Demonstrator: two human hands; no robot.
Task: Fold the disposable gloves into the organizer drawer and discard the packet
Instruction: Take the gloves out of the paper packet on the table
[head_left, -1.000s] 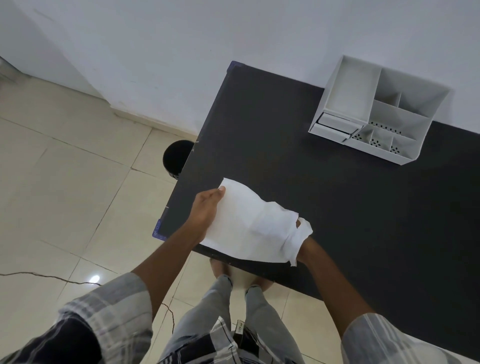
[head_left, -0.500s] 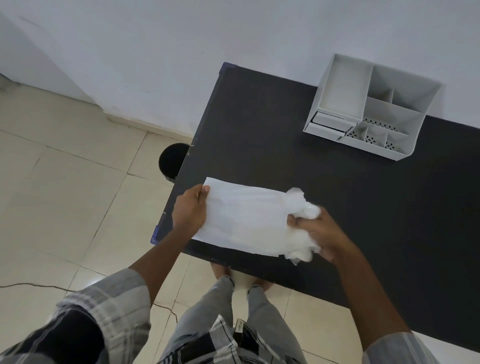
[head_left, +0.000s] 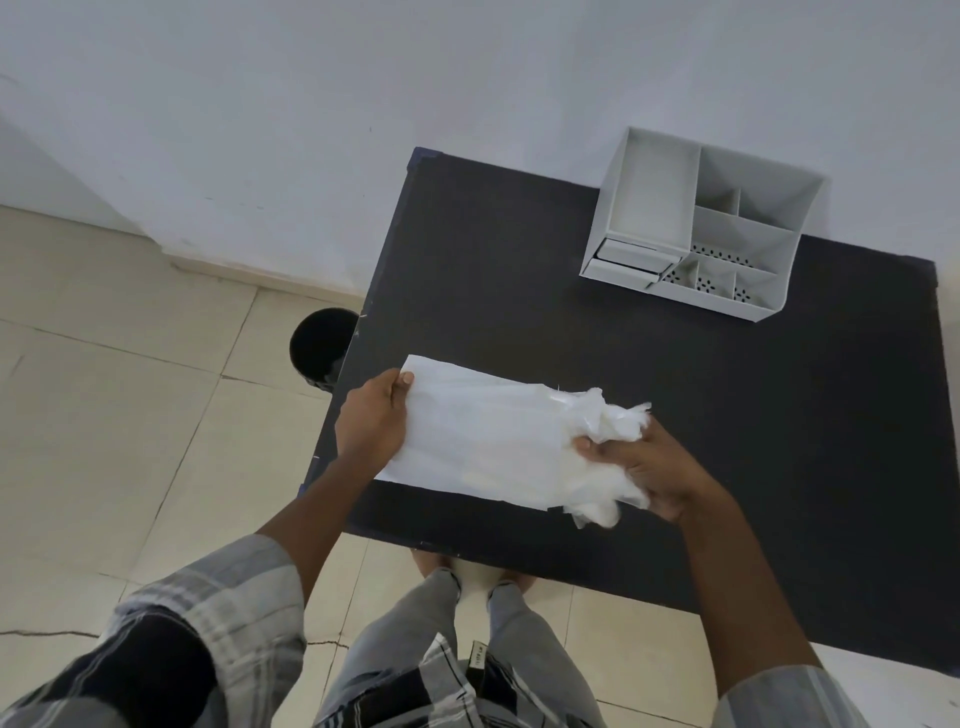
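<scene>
Tabletop (head_left: 519, 270): gloves (head_left: 605, 447) in right grip (head_left: 641, 462)

Both sleeves (head_left: 223, 618) are a grey, white and black plaid, loose at the forearm; the shirt hem (head_left: 415, 680) carries the same check; grey trousers (head_left: 415, 618) fall to bare feet (head_left: 434, 564) on the tiles.

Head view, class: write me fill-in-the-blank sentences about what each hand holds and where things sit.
1. The left hand holds one end of the white ____.
2. The right hand has a grip on crumpled disposable ____.
3. The grey organizer stands on the ____ table.
4. The black bin stands on the ____.

Missing words: packet; gloves; black; floor
</scene>
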